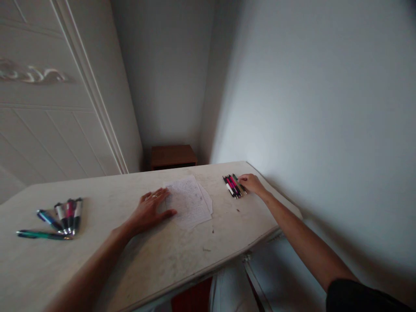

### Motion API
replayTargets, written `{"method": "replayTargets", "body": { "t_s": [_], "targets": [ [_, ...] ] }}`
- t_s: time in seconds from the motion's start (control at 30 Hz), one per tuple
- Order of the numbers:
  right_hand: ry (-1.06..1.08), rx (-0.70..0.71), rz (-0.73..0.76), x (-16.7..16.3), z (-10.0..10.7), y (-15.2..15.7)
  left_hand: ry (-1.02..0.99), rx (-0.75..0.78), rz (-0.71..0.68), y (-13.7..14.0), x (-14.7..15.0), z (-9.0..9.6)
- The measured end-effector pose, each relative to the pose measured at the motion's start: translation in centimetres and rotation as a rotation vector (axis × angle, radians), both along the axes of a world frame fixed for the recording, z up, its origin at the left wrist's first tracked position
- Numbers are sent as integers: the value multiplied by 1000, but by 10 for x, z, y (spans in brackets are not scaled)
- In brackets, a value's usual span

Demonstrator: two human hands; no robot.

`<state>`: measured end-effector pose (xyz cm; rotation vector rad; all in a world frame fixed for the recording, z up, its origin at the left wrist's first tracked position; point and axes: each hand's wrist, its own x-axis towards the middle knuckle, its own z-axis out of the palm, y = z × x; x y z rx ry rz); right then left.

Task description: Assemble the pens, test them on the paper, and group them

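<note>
My left hand [154,208] lies with fingers outstretched on the table, over the left edge of a sheet of paper [188,201] covered in fine writing. More paper shows from under its right side. A ring is on one finger. To the right, my right hand [251,183] is closed, its fingertips pinching at a pen [244,189] on the right end of a neat row. Pink, black and white pens [232,186] lie side by side in that row. The fingers partly hide the upper end of the pinched pen.
Several pens [69,215] are fanned out on the left of the white table [156,264], with a green pen [40,235] lowest. Small dark bits dot the tabletop. A wall [318,108] borders the right side; a white panelled door [55,130] and a brown wooden stand [173,156] are beyond.
</note>
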<state>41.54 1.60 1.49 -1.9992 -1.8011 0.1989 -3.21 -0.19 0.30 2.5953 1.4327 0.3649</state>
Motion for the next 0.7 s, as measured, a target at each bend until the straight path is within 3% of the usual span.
{"method": "replayTargets", "body": {
  "t_s": [0.33, 0.7],
  "targets": [
    [-117, 8, -51, 2, -1, -6, 24, 6, 3, 1, 1, 0],
    [-107, -15, 41, 12, -4, 4, 21, 9, 5, 2, 0, -1]
  ]
}}
